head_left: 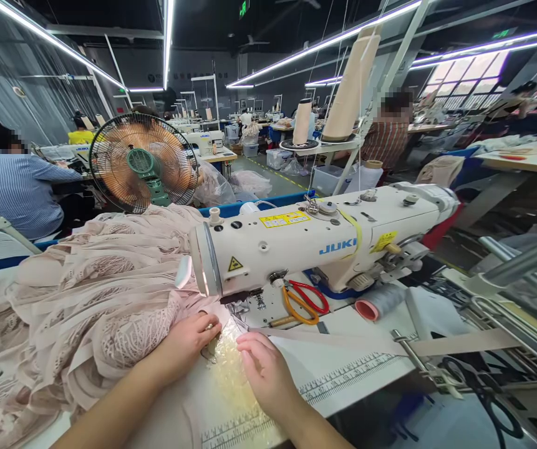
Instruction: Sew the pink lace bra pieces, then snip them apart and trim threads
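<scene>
A white sewing machine (291,234) marked JUKI stands across the table. My left hand (188,340) is left of the needle area, its fingers bent and pressed on beige lace fabric (130,327) at the machine's foot. On the right side of the foot, my right hand (266,371) has its fingers together, pinching near the end of a beige elastic band (352,341) that runs in from the right. Crinkled clear film with a yellowish tint (233,368) covers the table between both hands. The needle tip is hidden.
Scissors with red and orange handles (303,304) lie behind the foot, beside a grey thread spool (380,304). Printed ruler tape (347,377) crosses the table. Black scissors (488,399) hang at right. A fan (141,162) and thread cones (352,87) stand behind; other people sit nearby.
</scene>
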`<state>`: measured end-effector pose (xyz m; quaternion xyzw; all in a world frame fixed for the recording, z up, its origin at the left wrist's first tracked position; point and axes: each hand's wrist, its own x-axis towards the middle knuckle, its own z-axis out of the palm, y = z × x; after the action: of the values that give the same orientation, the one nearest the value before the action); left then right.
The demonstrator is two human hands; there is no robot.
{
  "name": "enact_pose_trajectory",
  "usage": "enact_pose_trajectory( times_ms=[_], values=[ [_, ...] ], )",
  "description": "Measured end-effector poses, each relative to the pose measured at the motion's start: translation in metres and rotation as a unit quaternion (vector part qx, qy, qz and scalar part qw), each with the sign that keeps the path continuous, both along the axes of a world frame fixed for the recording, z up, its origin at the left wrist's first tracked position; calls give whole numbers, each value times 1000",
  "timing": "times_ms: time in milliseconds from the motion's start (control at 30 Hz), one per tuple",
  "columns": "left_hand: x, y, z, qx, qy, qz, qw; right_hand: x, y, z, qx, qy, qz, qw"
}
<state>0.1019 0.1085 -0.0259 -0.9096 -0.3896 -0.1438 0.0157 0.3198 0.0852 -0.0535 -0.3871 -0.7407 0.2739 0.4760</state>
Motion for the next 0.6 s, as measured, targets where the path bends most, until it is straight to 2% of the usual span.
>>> enact_pose_trajectory(
  times_ms=[200,433,600],
  values=[
    [-1,3,2,12,4,-1,1000,1,-1,3,-5,-1,2,1000],
    [-5,14,3,5,-7,32,999,-1,-1,7,-3,-11,8,1000],
    [-6,19,-1,19,10,59,998,2,2,9,55,-15,4,998]
  ],
)
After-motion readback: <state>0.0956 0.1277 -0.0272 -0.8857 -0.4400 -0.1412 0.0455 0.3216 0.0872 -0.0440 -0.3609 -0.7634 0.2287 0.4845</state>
